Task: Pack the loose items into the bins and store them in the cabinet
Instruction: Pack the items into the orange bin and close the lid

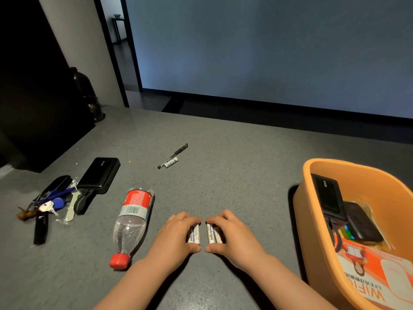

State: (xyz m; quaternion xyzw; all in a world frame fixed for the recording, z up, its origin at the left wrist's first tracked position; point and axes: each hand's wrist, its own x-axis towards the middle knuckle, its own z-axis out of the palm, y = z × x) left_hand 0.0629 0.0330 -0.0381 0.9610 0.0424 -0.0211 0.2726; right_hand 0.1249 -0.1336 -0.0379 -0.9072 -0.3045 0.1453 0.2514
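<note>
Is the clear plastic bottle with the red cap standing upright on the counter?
No, the clear plastic bottle with the red cap lies on its side on the grey counter, cap toward the camera.

Bottle (133, 222) as reference, lying on table (234, 157): power bank (100, 175) and keys (48, 206) to its left; pen (173, 155) behind; batteries (204, 233) just right; bin (317, 231) far right, another power bank (328, 198) inside.

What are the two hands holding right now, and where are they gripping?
Each hand grips white batteries end to end between fingers and thumb: left hand on one pair, right hand on another.
</note>
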